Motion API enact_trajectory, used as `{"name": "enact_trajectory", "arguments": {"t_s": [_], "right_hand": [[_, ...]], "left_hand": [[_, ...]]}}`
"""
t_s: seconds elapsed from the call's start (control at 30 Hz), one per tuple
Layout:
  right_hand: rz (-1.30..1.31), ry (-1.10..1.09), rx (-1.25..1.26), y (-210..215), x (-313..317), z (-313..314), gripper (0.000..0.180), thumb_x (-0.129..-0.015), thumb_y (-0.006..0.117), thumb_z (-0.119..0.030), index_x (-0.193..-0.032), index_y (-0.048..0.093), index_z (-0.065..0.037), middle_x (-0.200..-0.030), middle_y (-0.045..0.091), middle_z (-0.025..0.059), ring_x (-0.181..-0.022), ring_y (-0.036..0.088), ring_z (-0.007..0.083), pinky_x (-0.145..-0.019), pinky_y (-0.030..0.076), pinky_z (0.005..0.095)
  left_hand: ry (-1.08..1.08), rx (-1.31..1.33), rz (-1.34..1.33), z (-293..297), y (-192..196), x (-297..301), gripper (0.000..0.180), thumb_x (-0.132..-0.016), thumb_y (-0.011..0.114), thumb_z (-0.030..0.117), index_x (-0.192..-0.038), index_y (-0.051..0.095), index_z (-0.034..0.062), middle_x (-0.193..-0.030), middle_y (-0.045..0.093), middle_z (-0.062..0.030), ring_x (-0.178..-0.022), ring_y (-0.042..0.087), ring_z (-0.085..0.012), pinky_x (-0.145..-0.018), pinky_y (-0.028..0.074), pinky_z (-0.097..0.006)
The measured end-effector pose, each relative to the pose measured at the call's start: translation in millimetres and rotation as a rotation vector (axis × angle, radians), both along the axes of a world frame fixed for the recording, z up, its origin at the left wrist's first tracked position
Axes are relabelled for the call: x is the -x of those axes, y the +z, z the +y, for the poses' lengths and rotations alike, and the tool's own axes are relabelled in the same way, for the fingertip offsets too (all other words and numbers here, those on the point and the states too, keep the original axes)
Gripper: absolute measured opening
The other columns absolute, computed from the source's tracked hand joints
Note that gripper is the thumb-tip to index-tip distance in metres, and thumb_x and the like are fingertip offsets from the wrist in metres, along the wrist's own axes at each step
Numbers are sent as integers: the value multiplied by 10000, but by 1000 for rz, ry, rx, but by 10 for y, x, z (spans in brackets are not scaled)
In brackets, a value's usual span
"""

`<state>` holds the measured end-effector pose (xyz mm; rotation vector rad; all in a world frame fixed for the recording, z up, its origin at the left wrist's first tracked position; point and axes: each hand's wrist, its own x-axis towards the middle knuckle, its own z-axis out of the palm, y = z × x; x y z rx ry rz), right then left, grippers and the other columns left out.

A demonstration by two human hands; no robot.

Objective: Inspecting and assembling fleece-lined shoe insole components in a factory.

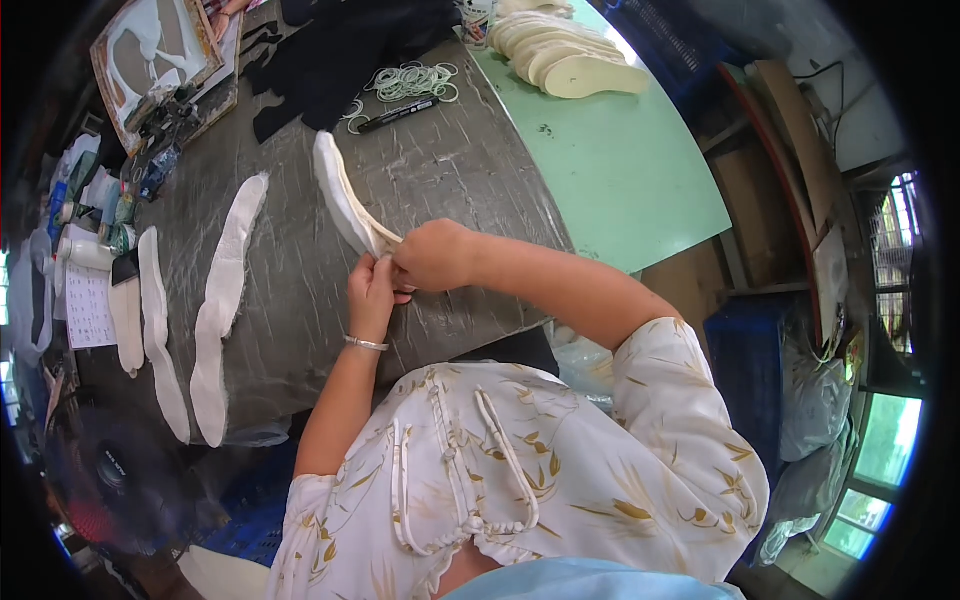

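A white shoe insole [338, 190] with a cream layer stands on edge on the grey plastic-covered table [440, 180]. My left hand [372, 297], with a thin bracelet at the wrist, pinches its near end. My right hand [432, 255] grips the same end from the right, fingers closed on the cream layer. Both hands touch each other at the insole's near tip.
Several white insoles [222, 300] lie in rows on the table's left. A stack of cream insoles [560, 55] sits on a green board [620, 170] at the back right. Rubber bands [412, 80], a black marker [398, 115] and black fabric [340, 50] lie behind. Bottles [85, 250] crowd the left edge.
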<state>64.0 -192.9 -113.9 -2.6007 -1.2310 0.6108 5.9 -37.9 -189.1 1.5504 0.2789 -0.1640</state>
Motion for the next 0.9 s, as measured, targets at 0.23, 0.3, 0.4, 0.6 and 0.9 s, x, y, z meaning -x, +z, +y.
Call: {"name": "enact_trajectory", "arguments": {"t_s": [0.23,0.3,0.4,0.6,0.9], "right_hand": [[-22,95,-409,-161,-42,-91,234,-878,597,-253,-739,658,-75,-674,648,168,-636,635,384,-609,504,480],[-1,127,-479,-197,-27,-100,223,-871,608,-227,-717,645,-69,-648,634,169,-602,624,382,-586,496,475],[6,53,-807,-248,30,-79,195,-838,654,-144,-683,608,-36,-578,568,182,-500,570,369,-498,450,438],[-11,-129,-928,-423,213,-17,209,-839,671,-72,-657,589,-11,-552,557,159,-445,545,313,-460,443,370],[168,-339,-1029,-397,732,-26,188,-819,675,-45,-658,586,-6,-527,514,129,-428,494,200,-457,423,325]], "left_hand": [[8,-79,-60,-1,75,-59,417,-1013,514,344,-837,591,-27,-652,624,-88,-502,614,-136,-424,511,-262],[20,-123,-67,18,60,-90,427,-1014,514,338,-813,591,-31,-639,616,-85,-495,608,-138,-414,503,-269],[94,-69,-127,9,11,-115,416,-994,534,320,-761,576,-22,-618,599,-78,-483,601,-145,-393,487,-279],[212,137,-65,-30,-97,-126,375,-973,517,301,-762,588,-1,-618,593,-57,-455,568,-136,-374,451,-282],[423,159,91,211,-80,-323,315,-971,444,223,-869,621,-17,-706,643,-89,-485,579,-157,-414,454,-282]]}}
